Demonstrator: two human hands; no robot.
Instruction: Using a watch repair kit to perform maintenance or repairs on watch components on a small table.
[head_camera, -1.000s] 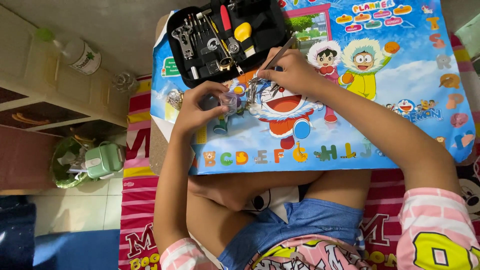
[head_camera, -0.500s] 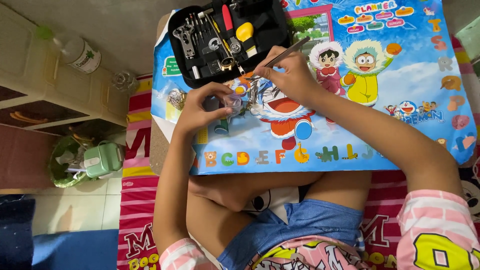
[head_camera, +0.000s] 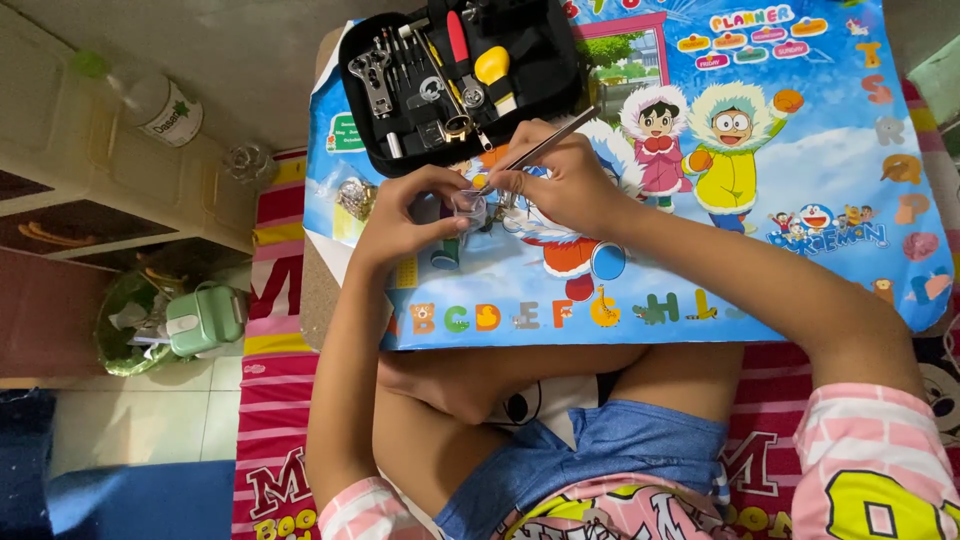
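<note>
A cartoon-printed table (head_camera: 800, 200) carries an open black tool case (head_camera: 455, 80) at its far edge. Just below the case, the left hand (head_camera: 405, 215) pinches a small clear piece (head_camera: 468, 207) between fingertips, while the right hand (head_camera: 565, 180) grips thin metal tweezers (head_camera: 535, 150), their tip touching that piece.

pink-and-white striped sleeves (head_camera: 868, 440), blue denim shorts (head_camera: 600, 450), bare forearms

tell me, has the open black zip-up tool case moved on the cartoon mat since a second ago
No. The black tool case sits at the same corner of the cartoon mat.
</note>
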